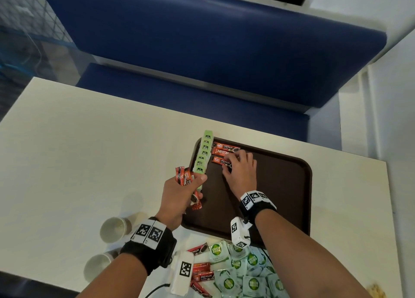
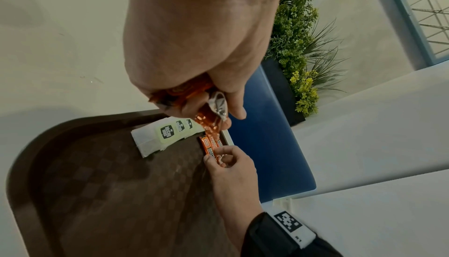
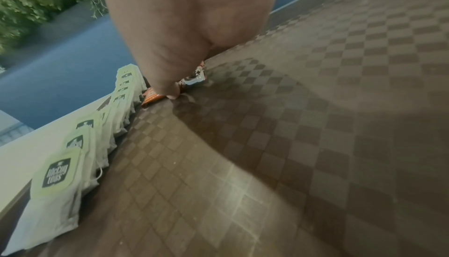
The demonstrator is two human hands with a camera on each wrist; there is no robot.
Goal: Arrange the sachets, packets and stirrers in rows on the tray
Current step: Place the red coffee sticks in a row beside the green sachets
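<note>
We see our right hand (image 3: 192,31) reaching down onto the brown checkered tray (image 3: 316,126), fingertips (image 3: 170,90) pressing on a red coffee sachet (image 3: 152,96). A row of overlapping green-labelled tea bags (image 3: 80,155) lines the tray's left edge.

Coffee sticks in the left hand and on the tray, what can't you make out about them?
- Head view: how many coffee sticks the left hand holds; its grip covers their middles.
- Head view: the third tray stick's right end, under the right hand.
- Right wrist view: the stick row, hidden behind the thumb.
- Left wrist view: stick labels, too small.
</note>
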